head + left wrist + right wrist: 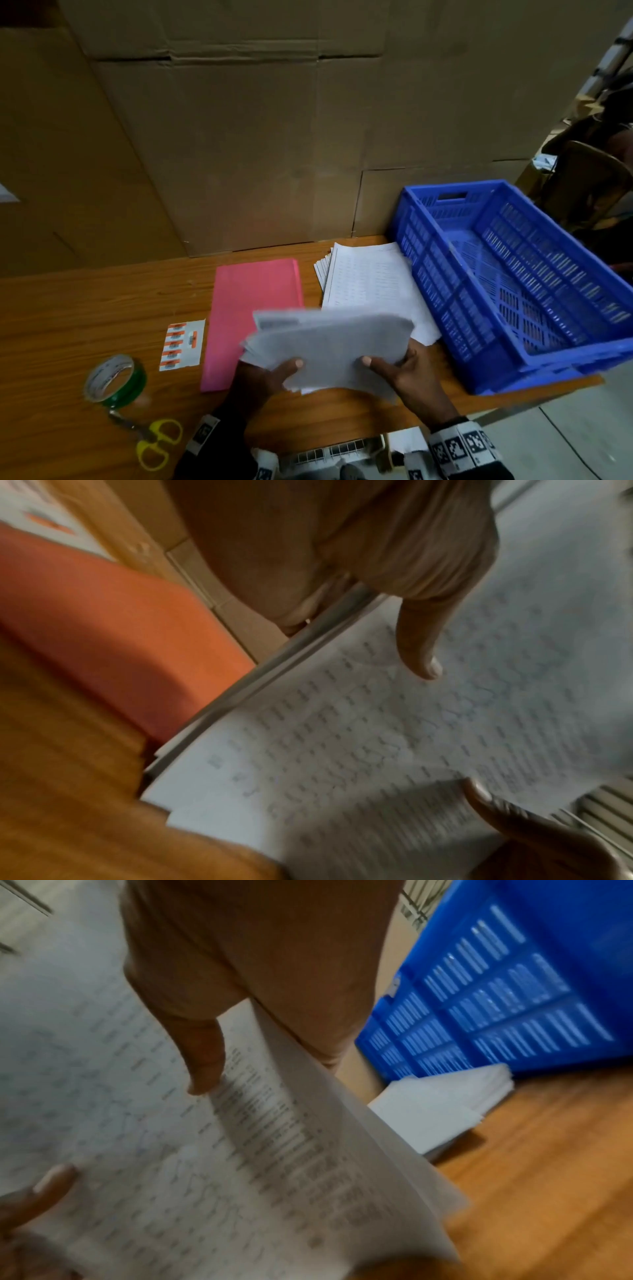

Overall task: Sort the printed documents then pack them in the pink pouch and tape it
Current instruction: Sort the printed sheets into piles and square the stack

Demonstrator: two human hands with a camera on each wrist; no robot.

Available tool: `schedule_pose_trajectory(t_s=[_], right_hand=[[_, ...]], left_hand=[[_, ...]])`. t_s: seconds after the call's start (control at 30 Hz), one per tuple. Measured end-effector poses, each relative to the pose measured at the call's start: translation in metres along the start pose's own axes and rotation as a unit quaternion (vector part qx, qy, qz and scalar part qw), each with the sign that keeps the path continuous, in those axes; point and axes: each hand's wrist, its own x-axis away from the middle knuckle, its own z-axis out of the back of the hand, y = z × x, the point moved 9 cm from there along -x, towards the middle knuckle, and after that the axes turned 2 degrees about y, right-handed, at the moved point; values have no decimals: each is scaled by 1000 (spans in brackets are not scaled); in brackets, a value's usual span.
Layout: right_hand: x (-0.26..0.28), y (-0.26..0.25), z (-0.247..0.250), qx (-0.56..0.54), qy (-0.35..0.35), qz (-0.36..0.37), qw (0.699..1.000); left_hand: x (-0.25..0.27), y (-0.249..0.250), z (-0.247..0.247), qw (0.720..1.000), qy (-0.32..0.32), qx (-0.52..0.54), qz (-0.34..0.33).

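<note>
Both hands hold a stack of printed sheets (329, 346) above the near table edge, its text side facing me. My left hand (270, 373) grips the stack's left lower edge, thumb on top, and my right hand (400, 370) grips its right lower edge the same way. The left wrist view shows the sheets (377, 737) with my left thumb (418, 647) pressed on them; the right wrist view shows the sheets (171, 1123) under my right thumb (202, 1058). The pink pouch (250, 315) lies flat on the table to the left. A second pile of documents (370, 277) lies behind.
An empty blue crate (513, 274) sits on the right of the wooden table (85, 308). A green tape roll (114, 380), yellow-handled scissors (150, 442) and a label sheet (181, 344) lie at the left. Cardboard panels (239, 137) wall off the back.
</note>
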Motion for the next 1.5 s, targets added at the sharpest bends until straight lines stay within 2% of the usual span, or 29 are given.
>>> schedule_pose_trajectory(t_s=[0.07,0.13,0.2,0.23,0.27,0.33,0.43,0.53,0.63,0.77,0.9,0.97,1.03,1.2,1.4,1.5], right_hand=[[1,19,1,-8,-6,-15,1000],[1,28,1,20,-8,-9,1000],[4,30,-2,34,-23,-34,999],[4,28,-3,33,-27,-41,998],[3,25,-4,29,-27,-32,999],[3,7,-4,40,-10,13,999],[2,-16,-3,69,28,61,995],[6,-36,-7,15,42,79,996],[12,-49,-6,-21,55,94,994],[13,-17,3,1,55,55,997],[18,44,11,-19,47,-58,997],[19,56,15,-23,50,-79,995],[18,58,17,-24,52,-87,995],[15,32,10,-35,52,-59,996],[16,12,15,-43,57,-37,997],[20,24,20,-23,58,-48,997]], left_hand=[[-2,-10,-5,999,-21,21,29],[2,-8,-4,999,-23,25,11],[6,-1,-6,1000,-20,11,5],[6,-3,-7,1000,-11,-25,0],[4,1,-9,998,3,-56,-8],[6,10,-5,998,62,-17,-6],[7,31,-8,993,108,2,-49],[8,50,-14,989,112,8,-94],[13,52,-19,987,125,8,-101],[14,21,-22,994,89,10,-65],[21,-43,-27,997,43,11,66],[25,-58,-26,994,42,21,96],[25,-55,-26,995,45,15,93],[18,-18,-24,991,122,22,45],[15,-6,-26,993,109,25,-23],[17,-24,-29,998,69,6,7]])
